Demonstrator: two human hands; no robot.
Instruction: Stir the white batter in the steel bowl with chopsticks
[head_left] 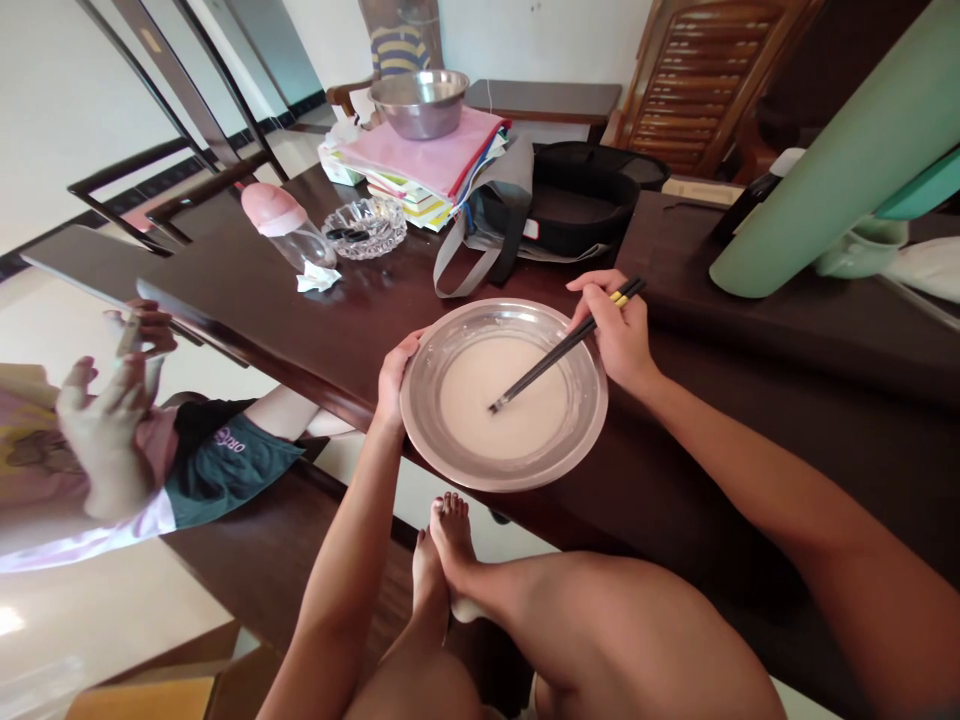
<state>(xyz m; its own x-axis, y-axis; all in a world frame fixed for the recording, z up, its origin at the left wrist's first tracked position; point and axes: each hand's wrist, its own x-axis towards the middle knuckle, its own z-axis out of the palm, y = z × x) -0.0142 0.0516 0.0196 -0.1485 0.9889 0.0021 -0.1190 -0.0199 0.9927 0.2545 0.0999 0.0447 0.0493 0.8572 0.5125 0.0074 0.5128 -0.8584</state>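
A metal basin (424, 440) sits at the near edge of the dark table, holding a pale, creamy liquid (480, 380). My left hand (399, 375) grips the basin's left rim, its fingers mostly hidden behind the wall. In my right hand (616, 325) is a pair of black chopsticks (551, 358) with yellow bands near the top. Their tips dip into the liquid near the middle of the basin, and some of it clings to them. The fingers of that hand are closed around the upper part, just above the right rim.
Behind the basin lies a grey and black bag (577, 200), beside a stack of books (420, 200) topped by another metal bowl (424, 105). A glass ashtray (367, 228), a pink-capped bottle (281, 220) and crumpled tissue (318, 277) stand left. A green cylinder (817, 170) leans in right. Another person (112, 430) sits at left.
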